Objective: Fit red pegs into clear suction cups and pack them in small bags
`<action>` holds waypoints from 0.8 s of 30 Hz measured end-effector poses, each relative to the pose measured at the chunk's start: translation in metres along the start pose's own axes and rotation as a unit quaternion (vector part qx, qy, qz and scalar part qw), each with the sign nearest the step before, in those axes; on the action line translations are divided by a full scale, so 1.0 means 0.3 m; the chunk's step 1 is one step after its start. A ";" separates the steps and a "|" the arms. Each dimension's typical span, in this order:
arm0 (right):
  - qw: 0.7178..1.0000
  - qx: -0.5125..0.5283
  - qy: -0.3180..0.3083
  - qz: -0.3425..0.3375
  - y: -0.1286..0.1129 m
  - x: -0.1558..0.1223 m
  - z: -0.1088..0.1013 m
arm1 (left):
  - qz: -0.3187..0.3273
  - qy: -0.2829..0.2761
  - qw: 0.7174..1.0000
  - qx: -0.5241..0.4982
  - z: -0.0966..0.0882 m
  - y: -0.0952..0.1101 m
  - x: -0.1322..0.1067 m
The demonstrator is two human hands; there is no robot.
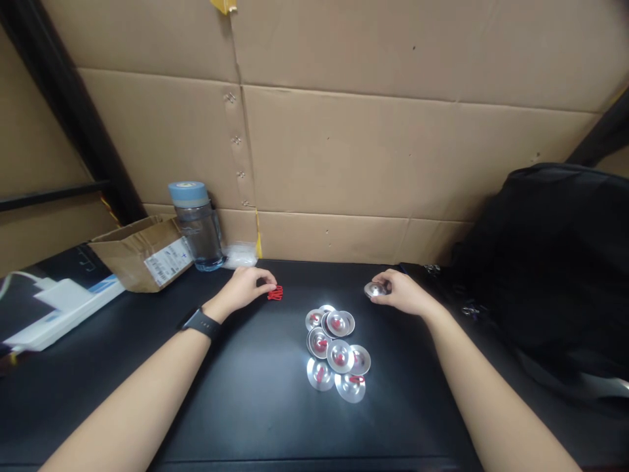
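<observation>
Both arms out, bare forearms coming in from the near corners of the surface (pixel 255 406) and angling toward each other. On one side the left arm (pixel 147 393) stretches long, wrist (pixel 209 319) low and straight. The left hand (pixel 246 286) is palm down toward the far edge, left of centre, fingertips pinched in a tight grip. Across the way, the right arm (pixel 486 400) reaches up. The right hand (pixel 403 293) is knuckles up, right of centre, fingers curled in, thumb tucked close. The hands sit well apart, level with each other.
</observation>
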State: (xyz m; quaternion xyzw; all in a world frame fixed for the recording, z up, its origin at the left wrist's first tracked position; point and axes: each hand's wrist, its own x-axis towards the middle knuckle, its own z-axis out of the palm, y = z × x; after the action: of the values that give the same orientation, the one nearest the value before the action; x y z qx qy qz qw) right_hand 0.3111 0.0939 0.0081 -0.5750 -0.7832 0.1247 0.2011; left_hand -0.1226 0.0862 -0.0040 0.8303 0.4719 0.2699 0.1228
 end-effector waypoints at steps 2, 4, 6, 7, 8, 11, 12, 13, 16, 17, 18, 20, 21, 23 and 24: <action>1.000 0.005 -0.007 0.003 0.011 0.002 0.009 | 0.002 -0.001 1.000 0.011 0.013 -0.011 0.001; 1.000 0.009 -0.010 0.008 0.021 0.004 0.019 | 0.004 0.002 1.000 0.020 0.021 -0.022 0.002; 1.000 0.014 -0.015 0.012 0.031 0.006 0.028 | 0.005 0.004 1.000 0.024 0.026 -0.029 0.002; 1.000 0.016 -0.019 0.013 0.037 0.008 0.032 | 0.005 0.006 1.000 0.025 0.026 -0.030 0.001; 1.000 0.018 -0.022 0.013 0.043 0.009 0.036 | 0.004 0.008 1.000 0.024 0.026 -0.028 0.001; 0.999 0.019 -0.027 0.011 0.055 0.013 0.041 | -0.001 0.017 1.000 0.025 0.021 -0.012 0.001; 1.000 0.013 -0.026 0.010 0.053 0.012 0.040 | -0.003 0.021 0.999 0.028 0.018 -0.005 0.001; 1.000 0.004 -0.021 0.006 0.044 0.010 0.038 | -0.005 0.025 0.999 0.032 0.015 0.001 0.001; 0.999 -0.014 0.002 -0.044 -0.028 -0.008 0.025 | 0.001 0.038 0.998 0.045 0.010 0.014 0.003; 0.997 -0.003 -0.001 -0.079 -0.067 -0.018 0.021 | 0.007 0.041 0.998 0.047 0.010 0.016 0.003; 0.992 0.022 -0.023 -0.122 -0.110 -0.029 0.019 | 0.014 0.042 0.998 0.047 0.009 0.019 0.004; 0.974 0.071 -0.090 -0.197 -0.199 -0.054 0.023 | 0.029 0.044 0.998 0.046 0.009 0.028 0.004; 0.966 0.080 -0.108 -0.219 -0.239 -0.066 0.028 | 0.036 0.045 0.997 0.047 0.008 0.035 0.004; 0.961 0.086 -0.120 -0.234 -0.298 -0.083 0.043 | 0.050 0.043 0.996 0.052 0.007 0.053 0.005; 0.960 0.087 -0.121 -0.237 -0.315 -0.088 0.052 | 0.057 0.040 0.996 0.055 0.007 0.063 0.006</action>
State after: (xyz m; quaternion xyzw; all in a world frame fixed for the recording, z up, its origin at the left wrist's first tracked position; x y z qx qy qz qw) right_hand 0.2303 0.0402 0.0301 -0.3337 -0.9015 0.2102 0.1780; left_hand -0.1071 0.0779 0.0036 0.8498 0.4427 0.2831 0.0420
